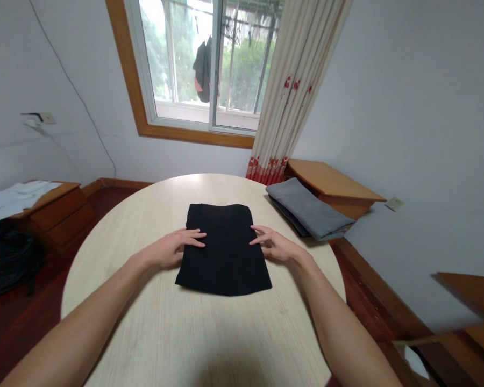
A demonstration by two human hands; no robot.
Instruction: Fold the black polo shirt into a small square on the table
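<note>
A folded black cloth (223, 252), perhaps a garment, lies flat on the round pale wooden table (153, 328). Its top edge is narrower than its bottom edge. My left hand (171, 248) rests at its left edge, with outstretched fingers lying on the fabric and the thumb low beside the edge. At the opposite side, my right hand (277, 245) touches the right edge, its fingers apart and the lower ones partly hidden near the cloth. A grey folded cloth (308, 207) with a dark underside lies at the table's right rim.
A wooden cabinet (334, 183) stands behind the table's right side, near a patterned curtain (288, 91) and a window (185, 64). To the left are a low wooden cabinet (62, 212) with papers on it and a black bag (10, 260).
</note>
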